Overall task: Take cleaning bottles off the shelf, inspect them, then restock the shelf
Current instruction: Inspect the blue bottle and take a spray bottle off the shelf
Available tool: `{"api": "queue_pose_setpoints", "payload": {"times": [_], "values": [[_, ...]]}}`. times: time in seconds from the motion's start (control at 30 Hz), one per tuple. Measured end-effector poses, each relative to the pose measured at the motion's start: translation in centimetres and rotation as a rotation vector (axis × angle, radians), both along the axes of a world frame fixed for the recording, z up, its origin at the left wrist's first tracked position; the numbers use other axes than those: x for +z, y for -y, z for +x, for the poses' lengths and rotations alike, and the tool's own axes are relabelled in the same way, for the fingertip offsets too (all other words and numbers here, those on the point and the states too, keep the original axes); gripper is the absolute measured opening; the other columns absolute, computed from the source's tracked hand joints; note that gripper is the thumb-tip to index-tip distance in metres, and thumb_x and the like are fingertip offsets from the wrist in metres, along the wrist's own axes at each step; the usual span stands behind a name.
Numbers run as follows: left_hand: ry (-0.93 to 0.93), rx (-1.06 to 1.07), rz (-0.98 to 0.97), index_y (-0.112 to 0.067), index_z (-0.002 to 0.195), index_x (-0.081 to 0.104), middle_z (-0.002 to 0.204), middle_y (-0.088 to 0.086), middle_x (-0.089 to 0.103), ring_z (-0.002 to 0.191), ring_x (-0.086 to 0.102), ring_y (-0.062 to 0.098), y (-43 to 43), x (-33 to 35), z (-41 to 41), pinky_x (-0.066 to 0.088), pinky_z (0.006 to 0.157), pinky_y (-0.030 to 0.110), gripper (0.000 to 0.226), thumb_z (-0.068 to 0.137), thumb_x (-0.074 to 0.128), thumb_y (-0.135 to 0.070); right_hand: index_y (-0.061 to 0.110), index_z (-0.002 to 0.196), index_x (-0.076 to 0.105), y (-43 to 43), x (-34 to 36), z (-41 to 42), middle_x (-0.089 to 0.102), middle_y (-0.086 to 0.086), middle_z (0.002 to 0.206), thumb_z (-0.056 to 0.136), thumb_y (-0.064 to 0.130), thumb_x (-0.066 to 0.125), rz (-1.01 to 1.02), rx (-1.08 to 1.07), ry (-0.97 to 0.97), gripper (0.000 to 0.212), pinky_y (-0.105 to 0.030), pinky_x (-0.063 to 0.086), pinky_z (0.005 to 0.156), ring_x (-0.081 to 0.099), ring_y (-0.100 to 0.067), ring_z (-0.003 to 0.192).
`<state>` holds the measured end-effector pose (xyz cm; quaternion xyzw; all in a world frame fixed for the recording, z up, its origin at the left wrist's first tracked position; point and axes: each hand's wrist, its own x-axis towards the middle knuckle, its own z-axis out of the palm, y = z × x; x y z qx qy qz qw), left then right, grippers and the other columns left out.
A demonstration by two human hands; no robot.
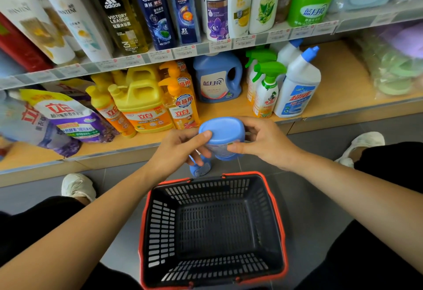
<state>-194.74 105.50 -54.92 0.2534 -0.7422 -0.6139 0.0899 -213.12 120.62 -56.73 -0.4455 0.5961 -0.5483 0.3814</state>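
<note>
Over the empty black-and-red plastic basket [212, 225], both hands, left [180, 150] and right [263, 141], grip an upturned blue plastic bottle [222, 136], so inspection's underway, restocking's left.

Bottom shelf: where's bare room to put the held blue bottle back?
Bare wood in front of the blue detergent jug, between the yellow pump bottle and green spray bottles; more right of the white toilet cleaner. Left of that it is crowded.
</note>
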Motion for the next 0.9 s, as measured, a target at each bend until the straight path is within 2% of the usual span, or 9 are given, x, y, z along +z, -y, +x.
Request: {"api": "queue_pose_setpoints", "payload": {"times": [0.07, 0.13, 0.23, 0.3, 0.37, 0.57, 0.67, 0.77, 0.9], "values": [[-0.043, 0.032, -0.182, -0.016, 0.071, 0.073, 0.062, 0.009, 0.062, 0.056, 0.054, 0.016, 0.5, 0.0, -0.1, 0.042, 0.052, 0.027, 0.043, 0.087, 0.066, -0.056, 0.020, 0.126, 0.064, 0.1, 0.1, -0.2, 0.072, 0.000, 0.120, 0.079, 0.010, 0.081, 0.018, 0.014, -0.008, 0.052, -0.038, 0.057, 0.095, 0.067, -0.018, 0.113], [-0.086, 0.055, -0.389, -0.013, 0.093, 0.078, 0.071, 0.009, 0.059, 0.065, 0.051, 0.009, 0.7, 0.1, -0.1, 0.042, 0.058, 0.029, 0.036, 0.090, 0.070, -0.048, 0.018, 0.127, 0.064, 0.2, 0.0, -0.3, 0.072, 0.000, 0.120, 0.080, 0.015, 0.082, 0.039, 0.025, -0.028, 0.051, -0.043, 0.056, 0.095, 0.068, -0.018, 0.112], [-0.151, -0.033, -0.588, -0.016, 0.128, 0.068, 0.115, 0.000, 0.065, 0.103, 0.061, 0.006, 0.2, 0.5, 0.1, 0.052, 0.081, 0.022, 0.040, 0.092, 0.067, -0.033, 0.018, 0.124, 0.065, 0.2, -0.3, -0.1, 0.072, -0.001, 0.119, 0.082, 0.018, 0.081, 0.061, 0.056, -0.045, 0.045, -0.047, 0.056, 0.095, 0.068, -0.018, 0.112], [-0.190, -0.174, -0.648, -0.014, 0.138, 0.061, 0.139, 0.002, 0.057, 0.130, 0.052, 0.011, -0.4, 0.3, 0.2, 0.045, 0.106, 0.031, 0.045, 0.096, 0.064, -0.028, 0.018, 0.124, 0.064, 0.3, -0.5, 0.0, 0.072, -0.004, 0.119, 0.083, 0.016, 0.080, 0.075, 0.098, -0.014, 0.044, -0.046, 0.055, 0.096, 0.067, -0.021, 0.114], [-0.196, -0.283, -0.689, -0.015, 0.143, 0.056, 0.150, 0.002, 0.049, 0.140, 0.045, 0.015, -1.1, 0.2, 0.1, 0.038, 0.115, 0.039, 0.046, 0.099, 0.060, -0.026, 0.017, 0.124, 0.064, 0.4, -0.6, 0.3, 0.072, -0.005, 0.118, 0.083, 0.015, 0.079, 0.091, 0.149, 0.003, 0.045, -0.044, 0.055, 0.097, 0.067, -0.021, 0.114], [-0.219, -0.436, -0.990, -0.017, 0.147, 0.052, 0.154, 0.005, 0.046, 0.132, 0.053, 0.023, -0.9, 0.5, 0.7, 0.046, 0.103, 0.045, 0.043, 0.105, 0.050, -0.029, 0.038, 0.101, 0.073, 0.3, 0.1, 0.4, 0.075, 0.003, 0.103, 0.083, 0.016, 0.080, 0.138, 0.251, 0.018, 0.030, -0.032, 0.056, 0.087, 0.070, -0.016, 0.104], [-0.269, -0.414, -1.073, -0.014, 0.143, 0.057, 0.152, 0.008, 0.050, 0.125, 0.060, 0.027, -0.8, 0.4, 1.0, 0.052, 0.097, 0.047, 0.042, 0.103, 0.055, -0.030, 0.026, 0.106, 0.073, 0.2, 0.0, 0.2, 0.074, -0.003, 0.103, 0.083, 0.016, 0.080, 0.115, 0.256, 0.003, 0.026, -0.039, 0.057, 0.090, 0.070, -0.021, 0.103], [-0.347, -0.356, -1.096, -0.007, 0.136, 0.062, 0.147, 0.012, 0.055, 0.129, 0.059, 0.028, -0.8, 0.0, 1.2, 0.052, 0.100, 0.047, 0.040, 0.099, 0.066, -0.021, 0.005, 0.117, 0.068, 0.3, -0.1, -0.2, 0.073, -0.014, 0.112, 0.082, 0.017, 0.080, 0.111, 0.233, 0.011, 0.039, -0.047, 0.055, 0.096, 0.068, -0.031, 0.111], [-0.399, -0.248, -1.072, 0.001, 0.128, 0.066, 0.139, 0.014, 0.061, 0.131, 0.059, 0.027, -0.5, -0.4, 1.4, 0.051, 0.103, 0.050, 0.038, 0.092, 0.073, -0.012, 0.013, 0.117, 0.070, 0.2, 0.4, -0.8, 0.074, -0.007, 0.115, 0.076, 0.022, 0.080, 0.103, 0.171, 0.060, 0.044, -0.038, 0.058, 0.093, 0.069, -0.021, 0.110]]}}
